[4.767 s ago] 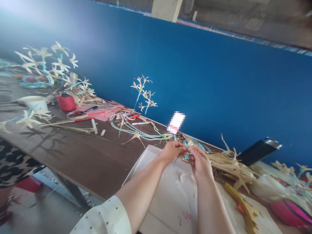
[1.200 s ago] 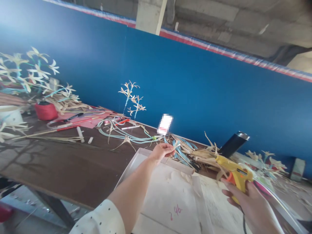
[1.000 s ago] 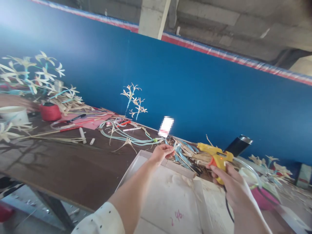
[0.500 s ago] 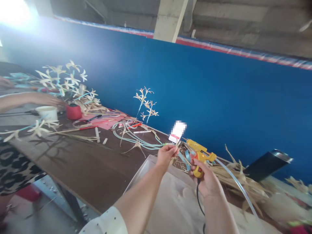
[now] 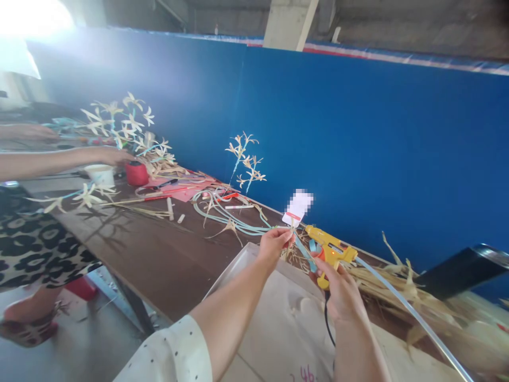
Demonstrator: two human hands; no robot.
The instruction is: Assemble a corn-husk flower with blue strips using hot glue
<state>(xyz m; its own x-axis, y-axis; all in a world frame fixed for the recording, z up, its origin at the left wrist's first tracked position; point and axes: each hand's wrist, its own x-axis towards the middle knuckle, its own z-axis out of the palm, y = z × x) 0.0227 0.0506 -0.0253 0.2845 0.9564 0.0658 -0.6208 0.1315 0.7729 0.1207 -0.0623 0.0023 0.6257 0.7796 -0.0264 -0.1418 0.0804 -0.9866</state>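
Note:
My left hand (image 5: 273, 245) is pinched shut on a small straw piece with a pale blue strip (image 5: 303, 249), held just above the far edge of a white tray (image 5: 238, 265). My right hand (image 5: 338, 289) grips a yellow glue gun (image 5: 329, 248) with an orange trigger. The gun's nozzle points left, close to the piece between my left fingers. A clear glue stick (image 5: 401, 305) trails out of the gun's back, and a black cord (image 5: 326, 323) hangs below my right palm.
A brown table (image 5: 159, 254) runs along a blue wall. On it lie coiled pale blue cords (image 5: 222, 212), dried straw (image 5: 382, 281), straw flowers (image 5: 244, 159), a red spool (image 5: 137, 173), a white cup (image 5: 100, 174) and a black flask (image 5: 461, 268). Another person's arm (image 5: 55, 162) reaches in at left.
My right hand left the straw piece, picked up the glue gun at the right and brought it leftward, up to the piece in my left hand. My view swung left.

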